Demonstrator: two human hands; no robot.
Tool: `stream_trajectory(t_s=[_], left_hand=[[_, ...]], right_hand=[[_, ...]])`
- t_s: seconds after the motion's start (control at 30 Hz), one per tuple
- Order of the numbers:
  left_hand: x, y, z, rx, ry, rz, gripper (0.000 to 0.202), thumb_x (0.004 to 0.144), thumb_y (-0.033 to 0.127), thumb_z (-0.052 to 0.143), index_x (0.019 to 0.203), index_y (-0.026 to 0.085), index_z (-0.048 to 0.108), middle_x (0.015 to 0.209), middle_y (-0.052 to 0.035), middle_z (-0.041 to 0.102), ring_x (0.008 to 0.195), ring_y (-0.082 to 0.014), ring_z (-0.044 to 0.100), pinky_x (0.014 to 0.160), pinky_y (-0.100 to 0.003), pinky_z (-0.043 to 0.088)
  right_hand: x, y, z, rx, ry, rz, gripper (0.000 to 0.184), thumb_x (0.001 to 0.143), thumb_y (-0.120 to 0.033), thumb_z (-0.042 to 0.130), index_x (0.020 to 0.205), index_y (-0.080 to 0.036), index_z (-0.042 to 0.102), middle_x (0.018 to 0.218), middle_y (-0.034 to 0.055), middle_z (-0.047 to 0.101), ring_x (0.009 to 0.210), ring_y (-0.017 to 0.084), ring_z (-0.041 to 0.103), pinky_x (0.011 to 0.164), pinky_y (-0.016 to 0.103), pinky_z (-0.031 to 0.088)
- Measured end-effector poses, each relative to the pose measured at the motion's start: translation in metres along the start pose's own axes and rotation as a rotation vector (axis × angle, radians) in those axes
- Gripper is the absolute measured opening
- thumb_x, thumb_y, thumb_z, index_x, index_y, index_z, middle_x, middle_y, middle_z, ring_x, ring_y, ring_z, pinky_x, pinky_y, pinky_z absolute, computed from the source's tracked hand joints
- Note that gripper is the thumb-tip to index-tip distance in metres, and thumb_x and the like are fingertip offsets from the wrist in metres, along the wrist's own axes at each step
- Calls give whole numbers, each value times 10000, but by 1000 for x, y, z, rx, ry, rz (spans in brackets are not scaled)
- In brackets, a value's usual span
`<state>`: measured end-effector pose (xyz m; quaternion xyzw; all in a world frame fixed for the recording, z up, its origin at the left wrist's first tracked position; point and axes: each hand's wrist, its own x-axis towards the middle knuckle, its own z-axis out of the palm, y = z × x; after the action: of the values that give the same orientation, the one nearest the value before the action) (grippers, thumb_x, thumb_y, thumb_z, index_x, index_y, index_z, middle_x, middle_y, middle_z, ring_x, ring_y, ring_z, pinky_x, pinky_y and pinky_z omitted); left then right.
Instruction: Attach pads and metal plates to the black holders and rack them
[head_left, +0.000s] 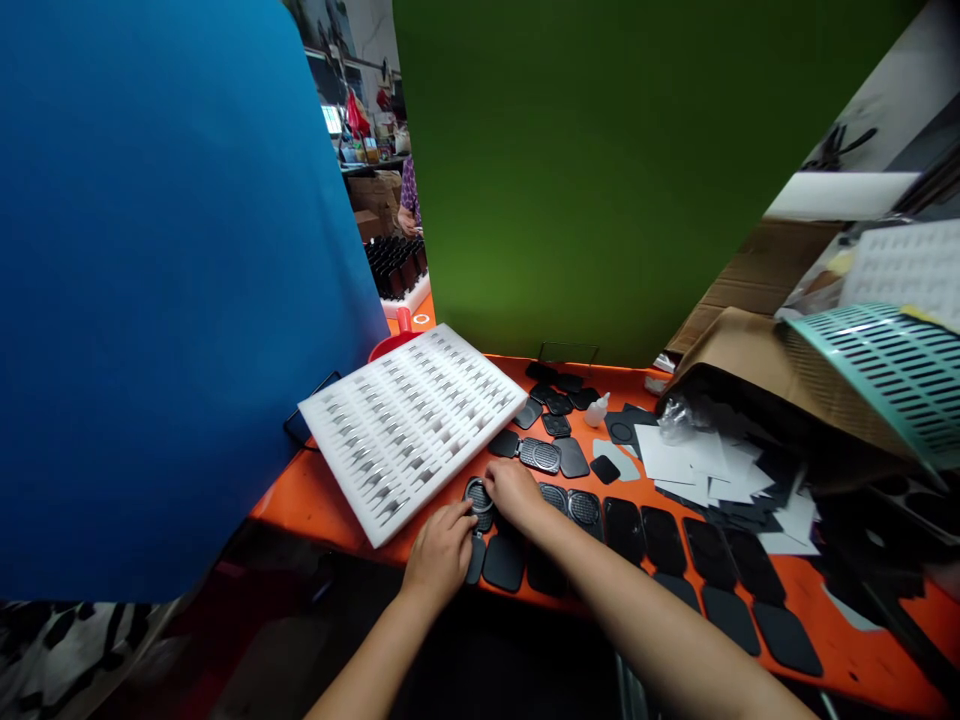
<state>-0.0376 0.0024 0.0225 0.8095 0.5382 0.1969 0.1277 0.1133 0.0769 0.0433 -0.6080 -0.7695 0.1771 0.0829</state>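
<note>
"Black case [481,497] loc.?"
"Orange table [292,500], near edge, by white tray [442,468]. L hand [440,548] partly curled at case's left, prob. steadying; R hand [516,490] bent at its right. Can't tell from my feed if either's gripping."

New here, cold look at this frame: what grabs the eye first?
The big blue sheet filling the left side and the green sheet across the back. Next, the white slotted tray, set at an angle on the orange table. Then, lower centre, the left hand and right hand close together at a small black piece with a round ring.
</note>
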Motion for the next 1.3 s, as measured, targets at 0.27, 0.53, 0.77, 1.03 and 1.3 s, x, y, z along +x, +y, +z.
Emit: stream_trajectory(t_s=[0.27, 0.53, 0.77, 1.03, 1.3], left_hand=[[8, 4, -6, 24, -82, -24, 386, 759, 129, 434, 1124, 244, 491, 1129, -37, 557, 1065, -225, 459, 947, -425, 300], [37, 18, -44, 48, -36, 120, 261, 813, 197, 396, 1013, 233, 561, 1005, -58, 577, 941, -204, 514, 840, -331, 390], [114, -10, -70, 178, 129, -19, 246, 820, 193, 394, 974, 190, 585, 913, -76, 580, 889, -202, 529, 804, -304, 391], [153, -21, -59, 224, 118, -83, 231, 804, 240, 426, 953, 197, 597, 869, -75, 569, 812, -208, 544, 725, -299, 399], [153, -22, -45, 117, 181, -141, 215, 793, 262, 434, 866, 175, 616, 863, -98, 549, 853, -250, 517, 759, -345, 390]], right_hand=[[2, 1, -40, -115, 166, -123, 299, 880, -291, 314, 950, -193, 588, 914, 67, 563, 884, 171, 482, 753, 248, 349], [67, 22, -109, -443, 122, -257, 218, 832, -145, 390, 959, -170, 564, 955, 97, 563, 877, 199, 488, 686, 273, 364], [89, 20, -116, -533, 6, -471, 191, 807, -138, 424, 903, -171, 586, 926, 93, 582, 857, 203, 527, 667, 281, 380], [91, 26, -114, -546, -76, -567, 205, 816, -152, 402, 860, -131, 601, 885, 107, 608, 805, 201, 548, 664, 293, 383], [42, 39, -108, -277, 72, -434, 282, 870, -219, 319, 980, -155, 570, 947, 100, 591, 875, 186, 520, 714, 272, 361]])
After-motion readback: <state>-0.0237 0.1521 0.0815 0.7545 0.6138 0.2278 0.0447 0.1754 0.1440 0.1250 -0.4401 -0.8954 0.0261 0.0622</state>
